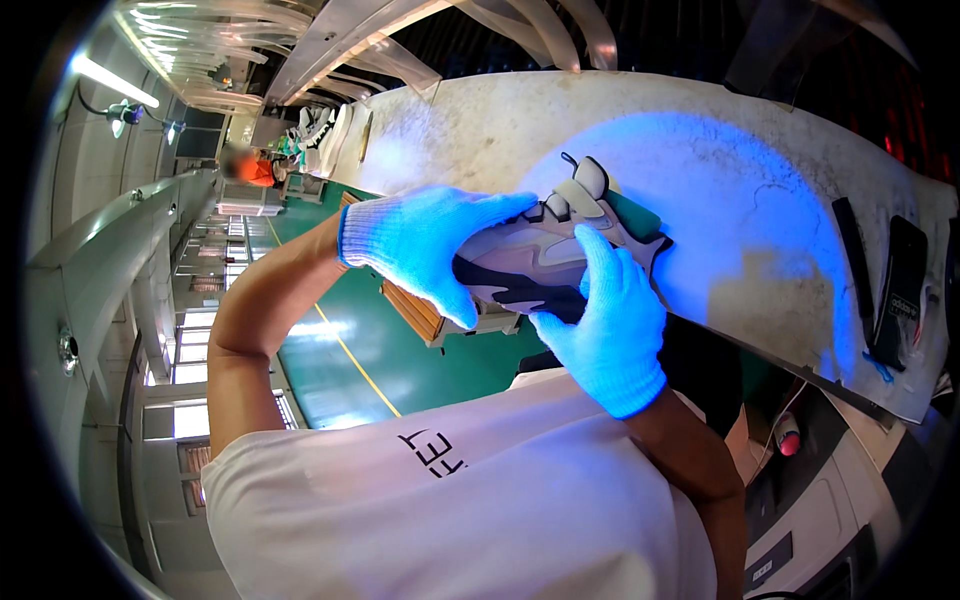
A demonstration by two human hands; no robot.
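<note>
Between my gloved hands is a sneaker [530, 250] with grey and beige panels, a dark sole, a pale tongue, dark laces and green near the collar. It is tilted, its side facing me, at the near edge of the worktable [480, 120]. My left hand [420, 240], in a knit glove that looks blue under the light, is closed round the toe end, fingers over the upper and thumb by the sole. My right hand [612, 325], gloved the same way, grips the sole side near the middle, one finger pressed on the side panel. Its other fingers are partly hidden.
Blue light falls on the tabletop around the sneaker. At the right end lie a dark strip [853, 270] and a black flat case [898, 290]. Several shoes [312, 135] stand at the far left, near a person in orange [252, 168]. A wooden slatted pallet [412, 310] is below.
</note>
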